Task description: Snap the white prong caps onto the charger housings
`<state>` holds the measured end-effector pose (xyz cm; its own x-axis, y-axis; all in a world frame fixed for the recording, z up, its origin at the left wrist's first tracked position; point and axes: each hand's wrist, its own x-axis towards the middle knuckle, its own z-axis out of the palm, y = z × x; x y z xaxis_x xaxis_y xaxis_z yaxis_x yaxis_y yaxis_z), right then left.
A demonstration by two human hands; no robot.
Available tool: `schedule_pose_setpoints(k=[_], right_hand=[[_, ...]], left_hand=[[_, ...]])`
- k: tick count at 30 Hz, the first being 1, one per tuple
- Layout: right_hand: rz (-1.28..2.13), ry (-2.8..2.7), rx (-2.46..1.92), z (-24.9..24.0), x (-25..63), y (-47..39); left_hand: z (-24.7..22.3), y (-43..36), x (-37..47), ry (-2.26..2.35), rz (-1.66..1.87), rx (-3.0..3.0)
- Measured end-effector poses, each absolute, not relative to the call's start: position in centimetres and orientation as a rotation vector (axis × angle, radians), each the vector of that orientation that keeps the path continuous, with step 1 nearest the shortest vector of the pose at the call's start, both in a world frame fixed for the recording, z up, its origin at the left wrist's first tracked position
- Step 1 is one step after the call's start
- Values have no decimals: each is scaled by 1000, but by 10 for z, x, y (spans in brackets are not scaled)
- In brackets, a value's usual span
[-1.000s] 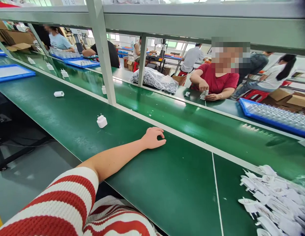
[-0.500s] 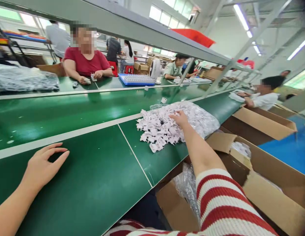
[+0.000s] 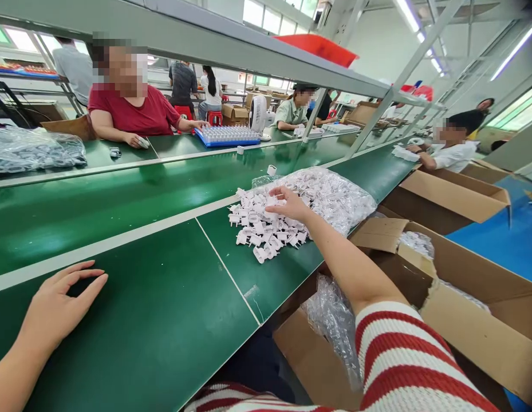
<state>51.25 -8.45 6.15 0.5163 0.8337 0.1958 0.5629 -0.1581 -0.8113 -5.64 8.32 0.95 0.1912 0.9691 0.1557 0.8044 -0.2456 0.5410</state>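
My left hand (image 3: 62,306) hovers just over the green work surface (image 3: 162,309) at the left, thumb and fingers curved and apart, with nothing between them. My right hand (image 3: 291,207) is over the near left part of a heap of small white plastic plug pieces (image 3: 266,234), some with prongs. Between its thumb and fingers appears a white plug piece (image 3: 271,201), partly hidden and hard to set apart from the heap behind. The heap spreads out of a clear plastic bag (image 3: 351,200) lying on the surface.
Open cardboard boxes (image 3: 467,309) stand below the right edge, with plastic wrap (image 3: 334,320) hanging in one. A grey shelf beam (image 3: 197,37) crosses overhead. Across the belt (image 3: 119,194), a person in red (image 3: 132,114) sits by a blue tray (image 3: 227,143) and a white fan (image 3: 257,117).
My right hand has shifted left over the heap, and a white piece now shows between its fingers. My left hand keeps its pose. The person opposite has reached toward the blue tray.
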Motion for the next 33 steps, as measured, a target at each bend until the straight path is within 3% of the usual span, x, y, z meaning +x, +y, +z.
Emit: schedule_pose_setpoints(k=[17,25,33], right_hand=[[305,-403,-2447,61,595,-29],[316,-349,-2562,55,606,7],[232,-614,-2573,56,609,-12]], left_hand=[[9,84,-56,1619,705,2152],[5,84,-58,1553,781,2167],[9,81,-54,1548,794,2198]])
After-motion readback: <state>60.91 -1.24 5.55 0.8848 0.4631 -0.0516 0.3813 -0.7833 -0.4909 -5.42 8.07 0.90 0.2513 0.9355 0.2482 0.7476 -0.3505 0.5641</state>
